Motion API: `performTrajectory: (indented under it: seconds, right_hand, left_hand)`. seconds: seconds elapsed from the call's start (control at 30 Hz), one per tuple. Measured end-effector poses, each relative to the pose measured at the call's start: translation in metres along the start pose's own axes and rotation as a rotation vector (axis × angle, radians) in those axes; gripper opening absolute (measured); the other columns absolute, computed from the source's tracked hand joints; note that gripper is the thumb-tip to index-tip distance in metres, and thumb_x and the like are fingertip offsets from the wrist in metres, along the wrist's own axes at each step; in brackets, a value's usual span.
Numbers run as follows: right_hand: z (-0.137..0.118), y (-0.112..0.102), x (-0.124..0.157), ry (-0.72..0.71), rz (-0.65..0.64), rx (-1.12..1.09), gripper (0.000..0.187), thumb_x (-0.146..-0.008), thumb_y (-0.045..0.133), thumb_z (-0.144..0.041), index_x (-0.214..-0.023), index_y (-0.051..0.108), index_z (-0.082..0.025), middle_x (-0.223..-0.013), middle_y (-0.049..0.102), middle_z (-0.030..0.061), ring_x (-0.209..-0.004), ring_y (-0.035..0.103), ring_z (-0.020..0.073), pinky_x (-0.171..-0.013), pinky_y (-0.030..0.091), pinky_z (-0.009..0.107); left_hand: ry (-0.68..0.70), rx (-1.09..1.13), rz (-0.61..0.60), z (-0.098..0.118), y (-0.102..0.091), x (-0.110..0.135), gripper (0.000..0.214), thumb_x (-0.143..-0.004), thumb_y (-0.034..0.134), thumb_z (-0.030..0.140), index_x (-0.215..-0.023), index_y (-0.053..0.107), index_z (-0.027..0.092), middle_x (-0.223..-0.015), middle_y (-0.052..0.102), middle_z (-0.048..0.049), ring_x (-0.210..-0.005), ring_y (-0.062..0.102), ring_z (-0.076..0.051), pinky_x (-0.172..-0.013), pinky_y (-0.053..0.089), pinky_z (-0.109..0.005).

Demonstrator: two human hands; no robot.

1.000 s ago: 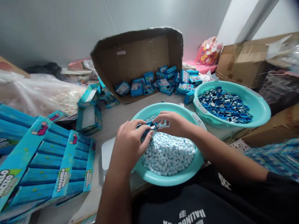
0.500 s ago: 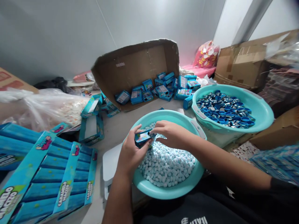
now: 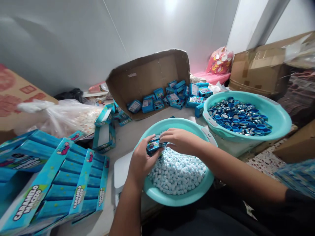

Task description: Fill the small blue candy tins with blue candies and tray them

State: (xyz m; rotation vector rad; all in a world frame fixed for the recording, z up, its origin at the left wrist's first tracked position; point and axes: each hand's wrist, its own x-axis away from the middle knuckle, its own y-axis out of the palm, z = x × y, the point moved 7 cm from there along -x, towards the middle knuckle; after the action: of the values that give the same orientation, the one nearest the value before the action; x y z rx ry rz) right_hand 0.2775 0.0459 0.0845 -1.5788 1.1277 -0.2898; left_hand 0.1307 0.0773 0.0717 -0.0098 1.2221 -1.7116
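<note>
My left hand and my right hand are both closed on one small blue candy box, held between them. They hover over a teal basin heaped with pale blue candy pellets. My left fingers wrap the box from below and the left. My right fingers pinch its right end.
A second teal basin at right holds several blue and silver caps. An open cardboard box behind holds several small blue boxes. Blue display cartons lie at left, beside a clear plastic bag. Brown cartons stand at far right.
The small box has been turned in my hands, its printed face now up. Both hands stay over the pellet basin. The camera view has shifted slightly.
</note>
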Motion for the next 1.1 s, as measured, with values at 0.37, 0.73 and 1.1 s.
performTrajectory:
  seconds: [0.37,0.73,1.1]
  right_hand:
    - [0.006,0.006,0.002,0.132,-0.110,0.118,0.013,-0.089,0.064,-0.012,-0.101,0.065,-0.016,-0.097,0.066,0.0057,-0.083,0.058,0.0172,-0.067,0.034,0.029]
    - [0.036,0.001,0.016,0.381,-0.048,0.098,0.047,-0.076,0.079,-0.022,-0.119,0.061,-0.016,-0.106,0.072,0.0078,-0.090,0.064,0.0220,-0.064,0.034,0.029]
    - [0.046,0.030,0.024,0.515,-0.265,-0.120,0.052,-0.077,0.076,-0.026,-0.126,0.062,-0.016,-0.116,0.070,0.0134,-0.102,0.067,0.0316,-0.081,0.051,0.040]
  left_hand:
    - [0.007,-0.024,0.011,0.002,0.002,-0.001,0.047,-0.082,0.077,0.038,-0.122,0.063,0.020,-0.117,0.072,-0.0089,-0.108,0.069,-0.026,-0.095,0.054,-0.037]
    - [-0.230,0.078,0.143,-0.012,-0.010,0.007,0.064,-0.077,0.080,0.042,-0.134,0.057,0.022,-0.116,0.069,-0.0080,-0.104,0.068,-0.025,-0.093,0.055,-0.039]
    - [-0.475,0.580,0.152,-0.040,-0.010,0.012,0.076,-0.077,0.079,0.043,-0.142,0.045,0.022,-0.117,0.066,-0.0098,-0.096,0.070,-0.020,-0.079,0.058,-0.029]
